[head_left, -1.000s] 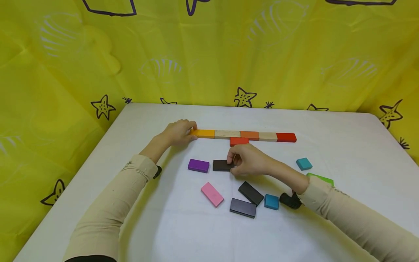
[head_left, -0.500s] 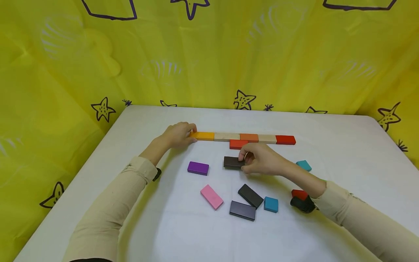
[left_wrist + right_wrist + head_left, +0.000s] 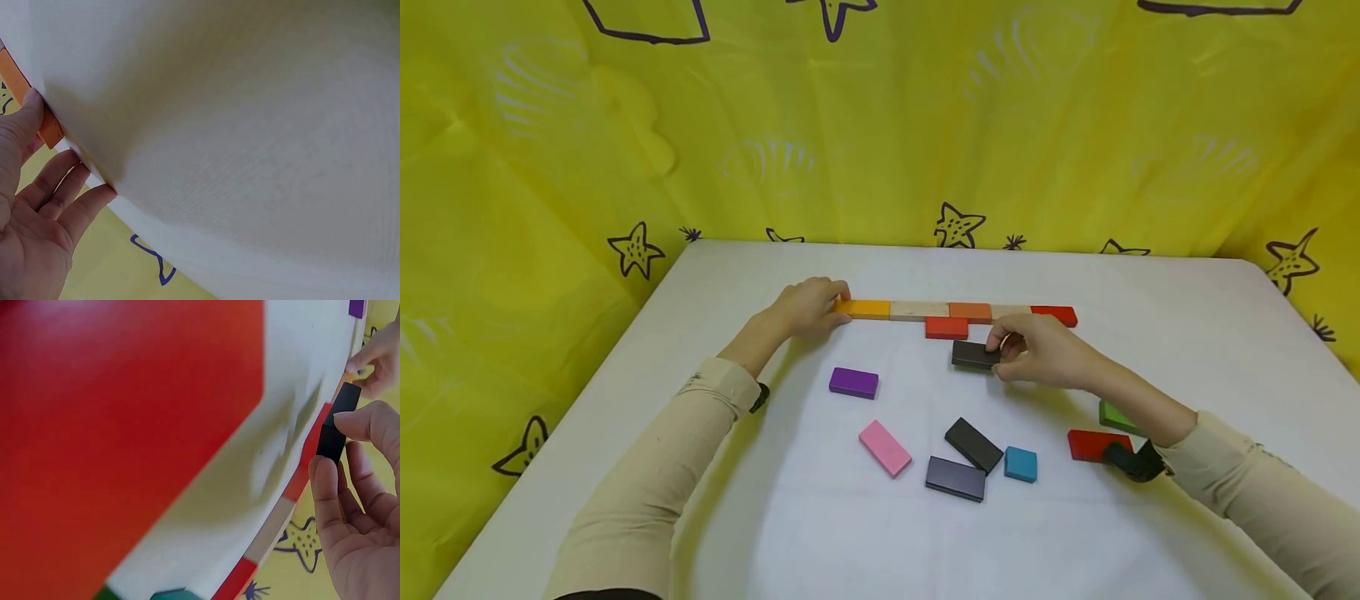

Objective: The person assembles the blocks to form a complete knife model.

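Note:
At the left end of a straight row of flat blocks, my left hand (image 3: 807, 308) pinches the yellow-orange block (image 3: 868, 310), thumb on its near side. Rightward the row continues with a plain wood block (image 3: 919, 312), an orange block (image 3: 970, 312), a second plain wood block (image 3: 1011, 311) and a red block (image 3: 1056, 315). One red-orange block (image 3: 946, 328) lies against the row's near side. My right hand (image 3: 1048, 352) pinches a black block (image 3: 972, 355) by its right end, just nearer and right of the red-orange one. The right wrist view shows thumb and fingertips on that black block (image 3: 334, 434).
Loose on the white table lie a purple block (image 3: 853, 383), a pink one (image 3: 884, 448), another black one (image 3: 973, 445), a dark grey one (image 3: 955, 479), a small blue one (image 3: 1020, 464), a red one (image 3: 1088, 445) and a green one (image 3: 1117, 418). Yellow cloth (image 3: 880, 167) hangs behind.
My right hand has carried the black block rightward and farther back, toward the row. Its forearm now covers the teal block and uncovers the near red block. My left hand has stayed put.

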`<state>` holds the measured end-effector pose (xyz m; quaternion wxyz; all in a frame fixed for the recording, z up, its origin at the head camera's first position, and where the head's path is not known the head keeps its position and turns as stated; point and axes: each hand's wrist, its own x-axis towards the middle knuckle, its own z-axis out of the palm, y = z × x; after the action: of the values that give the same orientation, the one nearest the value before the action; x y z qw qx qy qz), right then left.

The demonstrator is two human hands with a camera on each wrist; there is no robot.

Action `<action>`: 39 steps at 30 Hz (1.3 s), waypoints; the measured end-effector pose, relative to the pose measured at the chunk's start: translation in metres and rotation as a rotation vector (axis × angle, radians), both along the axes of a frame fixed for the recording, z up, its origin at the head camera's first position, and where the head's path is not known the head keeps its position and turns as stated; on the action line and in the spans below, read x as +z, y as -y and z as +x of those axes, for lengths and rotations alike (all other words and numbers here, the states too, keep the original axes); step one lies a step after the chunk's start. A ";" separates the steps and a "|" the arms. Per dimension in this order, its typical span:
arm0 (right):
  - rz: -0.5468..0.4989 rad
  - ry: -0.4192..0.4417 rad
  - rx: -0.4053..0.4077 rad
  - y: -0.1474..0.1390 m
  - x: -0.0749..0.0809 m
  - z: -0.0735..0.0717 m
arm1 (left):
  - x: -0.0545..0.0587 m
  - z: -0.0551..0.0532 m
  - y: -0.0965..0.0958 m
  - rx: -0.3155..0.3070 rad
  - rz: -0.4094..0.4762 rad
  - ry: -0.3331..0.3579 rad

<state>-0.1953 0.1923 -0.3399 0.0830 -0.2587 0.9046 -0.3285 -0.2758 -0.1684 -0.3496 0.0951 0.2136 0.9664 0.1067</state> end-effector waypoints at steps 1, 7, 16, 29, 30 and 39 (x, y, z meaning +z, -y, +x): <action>0.004 0.001 -0.007 -0.002 0.000 -0.001 | 0.001 0.000 0.000 0.001 -0.001 0.000; 0.033 -0.006 -0.032 -0.013 0.000 -0.007 | 0.001 -0.001 0.000 0.002 -0.004 -0.001; 0.061 -0.008 -0.044 -0.022 0.002 -0.021 | -0.001 -0.004 0.002 -0.008 0.007 -0.011; 0.102 -0.022 -0.053 -0.019 -0.004 -0.031 | 0.002 -0.001 0.001 -0.009 0.014 -0.007; 0.102 -0.017 -0.056 -0.018 -0.003 -0.031 | 0.002 0.000 0.001 -0.005 0.013 -0.003; 0.138 -0.070 -0.084 -0.014 -0.002 -0.029 | 0.002 0.002 0.001 -0.008 0.006 -0.005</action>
<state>-0.2247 0.2060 -0.3419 0.0550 -0.2253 0.9375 -0.2595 -0.2738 -0.1692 -0.3473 0.0926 0.2179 0.9655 0.1085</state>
